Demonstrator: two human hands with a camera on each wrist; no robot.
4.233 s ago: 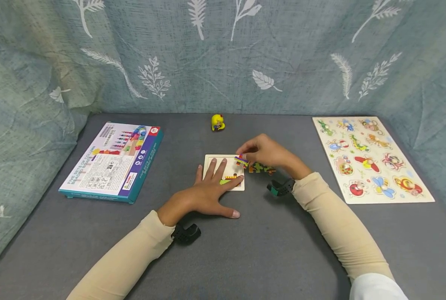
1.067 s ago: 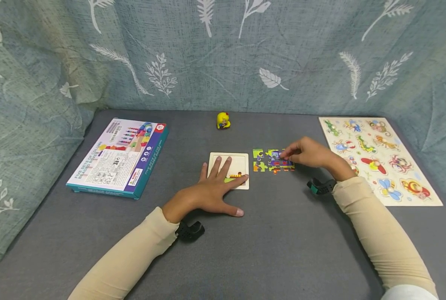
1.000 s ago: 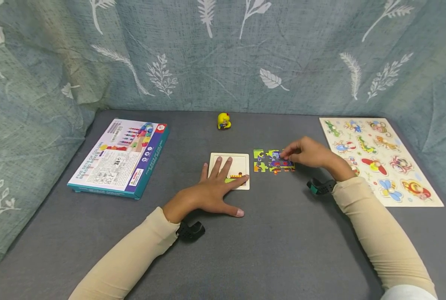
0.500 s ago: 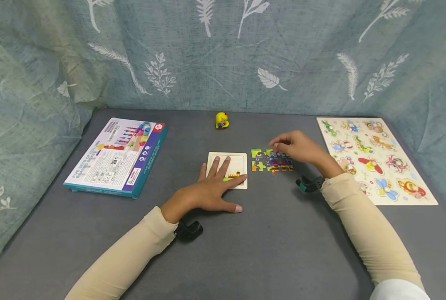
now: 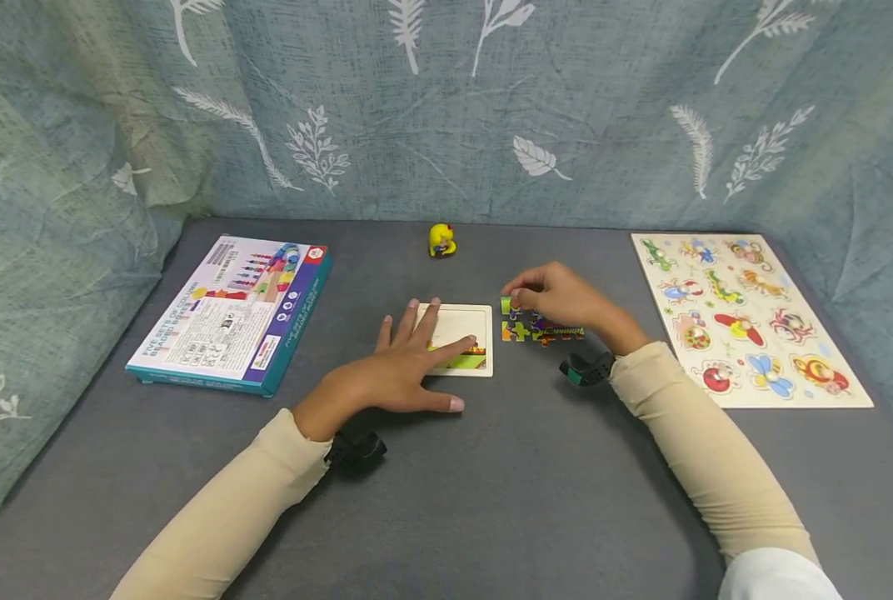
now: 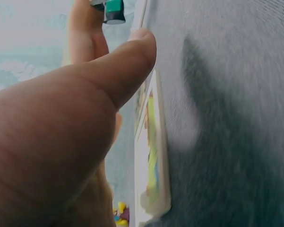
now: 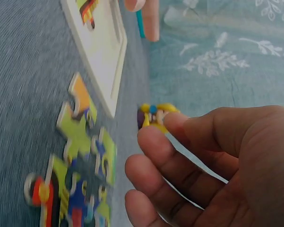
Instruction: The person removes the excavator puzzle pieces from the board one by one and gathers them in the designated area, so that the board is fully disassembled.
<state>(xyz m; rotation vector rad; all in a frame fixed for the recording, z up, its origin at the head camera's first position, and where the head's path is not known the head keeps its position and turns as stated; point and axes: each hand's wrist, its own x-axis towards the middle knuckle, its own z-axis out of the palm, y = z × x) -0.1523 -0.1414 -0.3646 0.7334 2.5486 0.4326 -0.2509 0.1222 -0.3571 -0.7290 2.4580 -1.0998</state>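
Note:
My left hand (image 5: 397, 371) lies with straight, spread fingers over the left part of a small square wooden puzzle tray (image 5: 486, 321). Green and orange picture pieces (image 5: 469, 358) fill part of its lower side, while the rest shows pale wood. To the right of the tray, several loose jigsaw pieces (image 5: 517, 332) lie grouped in rows. My right hand (image 5: 559, 296) hovers over their back row, fingertips by a green corner piece (image 5: 506, 305). In the right wrist view its fingers are loosely bent with nothing between them, and the jigsaw pieces (image 7: 78, 127) lie beyond.
A yellow toy figure (image 5: 441, 240) stands at the table's back. On the left lies a boxed toy set (image 5: 222, 321) with a teal side. A wooden insect puzzle board (image 5: 746, 321) rests on the right. A leaf-patterned curtain (image 5: 446, 108) hangs behind the grey table (image 5: 491, 500).
My right hand first held a striped jigsaw piece at the tray, then went to the loose pieces and moved left across them. My left hand has slid left, baring more of the tray.

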